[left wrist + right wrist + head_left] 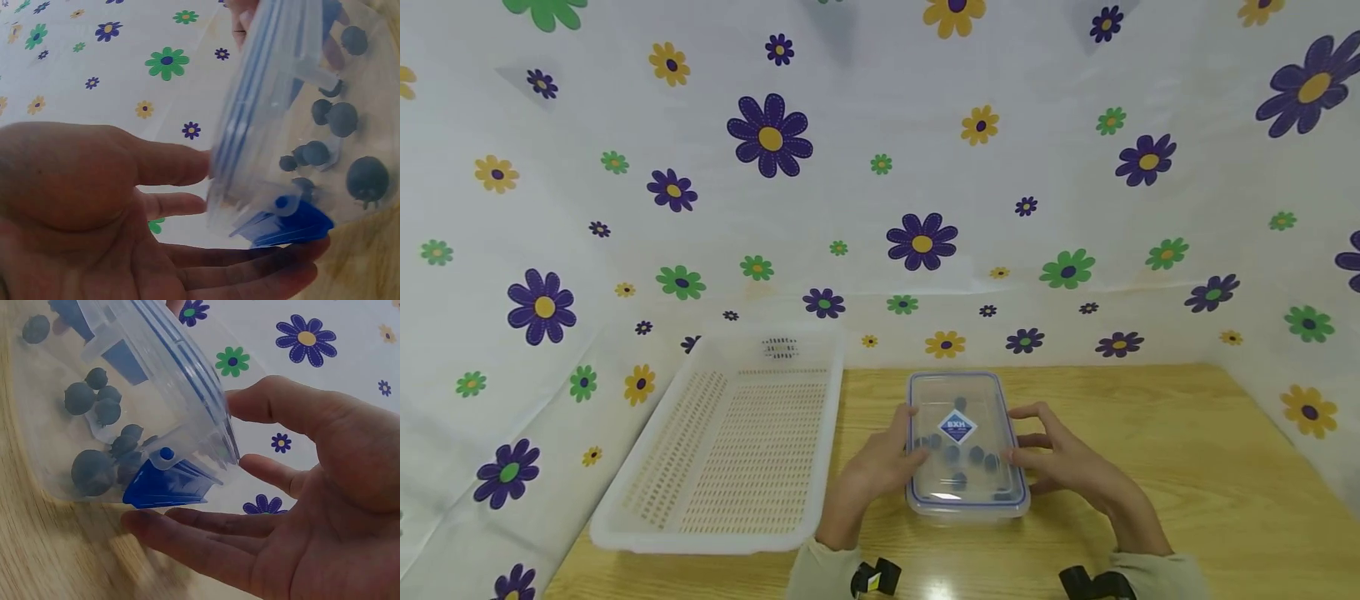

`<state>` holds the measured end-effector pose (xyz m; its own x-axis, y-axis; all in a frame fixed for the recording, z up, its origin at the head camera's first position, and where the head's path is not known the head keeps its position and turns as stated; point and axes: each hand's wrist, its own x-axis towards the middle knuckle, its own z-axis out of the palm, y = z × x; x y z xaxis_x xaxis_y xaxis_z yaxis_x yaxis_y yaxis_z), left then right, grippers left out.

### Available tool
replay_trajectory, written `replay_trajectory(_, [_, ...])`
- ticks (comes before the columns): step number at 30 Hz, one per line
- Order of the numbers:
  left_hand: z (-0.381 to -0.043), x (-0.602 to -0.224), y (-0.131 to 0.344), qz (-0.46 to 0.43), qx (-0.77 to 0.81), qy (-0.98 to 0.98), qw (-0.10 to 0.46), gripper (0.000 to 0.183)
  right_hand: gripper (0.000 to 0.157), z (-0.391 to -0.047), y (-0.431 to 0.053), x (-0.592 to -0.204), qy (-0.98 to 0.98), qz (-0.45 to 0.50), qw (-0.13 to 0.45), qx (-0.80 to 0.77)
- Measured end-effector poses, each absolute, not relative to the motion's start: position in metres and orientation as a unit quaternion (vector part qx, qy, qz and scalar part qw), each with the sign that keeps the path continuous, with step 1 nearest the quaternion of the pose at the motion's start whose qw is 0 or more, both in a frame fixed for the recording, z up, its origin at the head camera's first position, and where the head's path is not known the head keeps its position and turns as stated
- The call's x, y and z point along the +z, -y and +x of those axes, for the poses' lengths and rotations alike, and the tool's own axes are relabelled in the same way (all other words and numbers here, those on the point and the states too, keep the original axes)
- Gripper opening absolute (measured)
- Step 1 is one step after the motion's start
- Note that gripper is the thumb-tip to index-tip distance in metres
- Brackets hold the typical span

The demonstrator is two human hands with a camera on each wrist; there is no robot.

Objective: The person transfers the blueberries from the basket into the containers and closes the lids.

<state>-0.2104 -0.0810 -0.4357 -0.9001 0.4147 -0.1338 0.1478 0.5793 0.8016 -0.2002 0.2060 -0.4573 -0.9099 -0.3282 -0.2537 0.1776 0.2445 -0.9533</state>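
A clear plastic food container (966,510) with a blue-lined lid (936,396) stands on the table, several blueberries (367,178) inside it. My left hand (876,467) holds its left side, thumb at the lid's edge and fingers below a blue side clip (294,224) that sticks outward. Opposite, my right hand (1075,462) holds the right side in the same way. Its thumb meets the lid's edge and its lower fingers lie under another flared blue clip (165,482). A diamond-shaped label (957,426) marks the lid.
To the left stands a white perforated plastic basket (831,425), close beside my left forearm. The wooden table (1180,467) extends to the right. A white cloth with printed flowers (850,200) hangs behind and along both sides.
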Motion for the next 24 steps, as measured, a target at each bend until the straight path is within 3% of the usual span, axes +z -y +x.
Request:
replay_trajectory(7, [-0.212,-0.438,0.079,0.159,0.418,-0.884,0.134,0.059,0.073,-0.200,-0.207,-0.457,-0.763,-0.049,0.207,-0.610])
replay_trajectory(16, [-0.214,-0.435,0.075,0.142,0.408,-0.896,0.100,0.061,0.072,-0.200,-0.210,-0.447,-0.817,-0.063,0.159,-0.551])
replay_trajectory(24, [-0.212,-0.433,0.073,0.099,0.431,-0.892,0.094,0.074,0.088,-0.201,-0.204,-0.445,-0.835,-0.063,0.125,-0.533])
